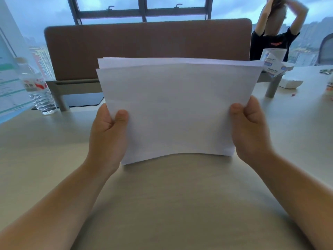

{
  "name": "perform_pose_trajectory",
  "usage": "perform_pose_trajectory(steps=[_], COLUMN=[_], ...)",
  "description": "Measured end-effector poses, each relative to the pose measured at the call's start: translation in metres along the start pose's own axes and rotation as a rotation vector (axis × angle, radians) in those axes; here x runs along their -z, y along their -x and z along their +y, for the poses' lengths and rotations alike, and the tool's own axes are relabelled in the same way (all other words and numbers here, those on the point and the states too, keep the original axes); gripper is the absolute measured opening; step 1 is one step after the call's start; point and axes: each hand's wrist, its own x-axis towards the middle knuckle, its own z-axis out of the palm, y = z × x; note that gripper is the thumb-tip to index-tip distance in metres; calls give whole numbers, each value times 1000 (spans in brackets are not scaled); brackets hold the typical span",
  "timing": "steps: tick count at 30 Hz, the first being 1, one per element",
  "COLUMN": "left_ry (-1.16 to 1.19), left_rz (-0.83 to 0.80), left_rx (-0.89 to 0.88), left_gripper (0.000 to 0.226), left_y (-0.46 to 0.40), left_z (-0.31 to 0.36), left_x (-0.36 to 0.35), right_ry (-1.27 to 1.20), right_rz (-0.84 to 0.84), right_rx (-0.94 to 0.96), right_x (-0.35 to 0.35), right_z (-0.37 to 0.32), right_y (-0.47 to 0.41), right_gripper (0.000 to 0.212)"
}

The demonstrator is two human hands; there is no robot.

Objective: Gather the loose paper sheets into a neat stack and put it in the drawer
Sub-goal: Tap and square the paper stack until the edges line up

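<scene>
A stack of white paper sheets (176,109) stands nearly upright above the beige desk (173,195), long side across. Its top edges are uneven, with several sheets poking up behind the front one. My left hand (108,134) grips the stack's left edge, thumb on the front face. My right hand (250,129) grips the right edge the same way. The lower edge bows upward in the middle and hangs just above the desk. No drawer is in view.
A brown desk divider (144,46) rises behind the paper. A plastic water bottle (38,89) stands at the left beside a printed sheet (9,83). Paper packaging (273,62) lies at the right, and a person in a black shirt (273,38) sits beyond.
</scene>
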Motion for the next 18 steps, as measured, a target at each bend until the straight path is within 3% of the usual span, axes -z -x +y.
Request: perform_pose_trajectory(steps=[5,13,18], left_ry=[147,92,29], left_rz=[41,29,19], left_rx=[-78,33,-86], left_gripper=[24,20,19], left_y=[-4,-3,3], left_z=[13,-1,3], left_x=[2,0,-1], right_ry=[-328,-229,-119], right_rz=[-44,-66,-39], right_rx=[34,21,105], right_x=[1,-3,-4], right_z=[-12,-8,-8], right_y=[0,4,9], right_gripper=[32,15,18])
